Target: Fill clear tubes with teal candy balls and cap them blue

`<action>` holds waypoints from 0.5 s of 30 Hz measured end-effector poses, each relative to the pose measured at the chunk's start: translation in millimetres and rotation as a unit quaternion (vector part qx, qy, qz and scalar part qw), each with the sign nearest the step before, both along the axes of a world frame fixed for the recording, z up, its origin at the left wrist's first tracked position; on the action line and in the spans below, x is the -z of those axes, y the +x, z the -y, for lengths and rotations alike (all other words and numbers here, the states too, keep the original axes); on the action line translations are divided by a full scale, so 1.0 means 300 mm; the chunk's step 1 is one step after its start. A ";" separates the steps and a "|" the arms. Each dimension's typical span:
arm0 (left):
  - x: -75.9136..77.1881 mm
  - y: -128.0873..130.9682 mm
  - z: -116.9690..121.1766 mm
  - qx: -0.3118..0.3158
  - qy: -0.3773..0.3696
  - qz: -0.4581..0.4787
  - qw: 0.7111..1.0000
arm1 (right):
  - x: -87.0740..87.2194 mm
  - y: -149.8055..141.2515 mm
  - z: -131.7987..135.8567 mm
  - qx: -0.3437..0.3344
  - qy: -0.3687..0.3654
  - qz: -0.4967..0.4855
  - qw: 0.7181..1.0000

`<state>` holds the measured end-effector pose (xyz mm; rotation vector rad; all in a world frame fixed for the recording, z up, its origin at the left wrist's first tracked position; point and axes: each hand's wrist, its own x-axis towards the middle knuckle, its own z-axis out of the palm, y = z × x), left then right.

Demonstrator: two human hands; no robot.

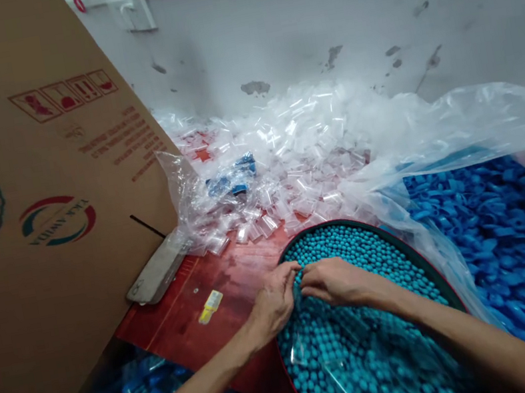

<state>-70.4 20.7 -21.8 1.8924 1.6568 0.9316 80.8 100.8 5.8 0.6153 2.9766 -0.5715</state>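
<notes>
– A stained wall point(195, 46) stands beyond our fingers point(316, 276). Where are the blue balls point(341, 241)?
– In the tub point(407, 244), just below them. Our left hand point(271, 300) and right hand point(338, 280) are pinched nearly closed; we cannot tell on what, if anything.

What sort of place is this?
Probably a small packing or assembly workshop: a round tub of teal beads, loose clear plastic pieces heaped on a red table, and a printed cardboard box.
</notes>
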 end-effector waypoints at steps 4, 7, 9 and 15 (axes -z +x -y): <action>0.006 0.027 0.012 0.046 -0.005 -0.082 0.996 | -0.045 -0.046 -0.173 0.160 0.056 -0.002 0.985; 0.012 0.050 0.010 0.099 -0.021 -0.129 0.986 | -0.012 -0.143 -0.282 0.225 0.073 0.012 0.972; 0.020 0.058 0.005 0.132 -0.043 -0.141 0.980 | 0.027 -0.204 -0.323 0.235 0.065 0.027 0.969; 0.041 0.050 -0.001 0.145 -0.054 -0.143 0.978 | 0.094 -0.256 -0.379 0.201 -0.004 0.064 0.978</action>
